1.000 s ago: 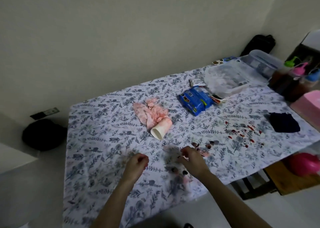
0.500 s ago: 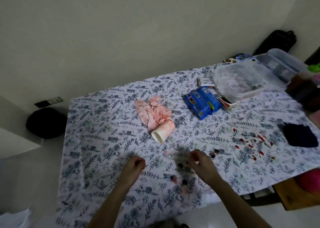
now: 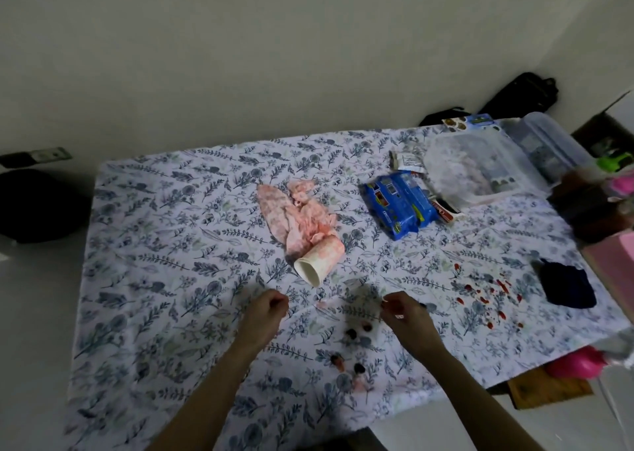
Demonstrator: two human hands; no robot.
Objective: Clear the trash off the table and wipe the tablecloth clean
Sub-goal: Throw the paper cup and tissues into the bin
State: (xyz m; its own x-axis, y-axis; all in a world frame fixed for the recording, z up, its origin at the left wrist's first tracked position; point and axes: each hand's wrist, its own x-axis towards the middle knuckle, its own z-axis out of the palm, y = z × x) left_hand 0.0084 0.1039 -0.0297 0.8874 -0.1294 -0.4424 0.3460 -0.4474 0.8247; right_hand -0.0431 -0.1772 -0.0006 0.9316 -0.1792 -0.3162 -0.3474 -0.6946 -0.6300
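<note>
Floral tablecloth (image 3: 164,251) is seen spread over the table, viewed from above. Both hands are held low over its near half. Left hand (image 3: 264,320) is curled into a loose fist, fingertips drawn together; whether anything is pinched cannot be told. Right hand (image 3: 404,316) is likewise curled, thumb and fingers pressed together; nothing held can be made out.

Between the hands and toward 6 o'clock, small dark scraps (image 3: 356,332) are scattered on the cloth. At 12 o'clock from the hands a paper cup (image 3: 317,265) lies on its side, touching a crumpled pink-stained tissue (image 3: 295,210) beyond it. At 1 o'clock a blue packet (image 3: 398,203) is noted, a clear plastic container (image 3: 477,169) beyond it. Red spots (image 3: 487,296) are seen at 3 o'clock, a dark cloth (image 3: 566,287) just past them.
</note>
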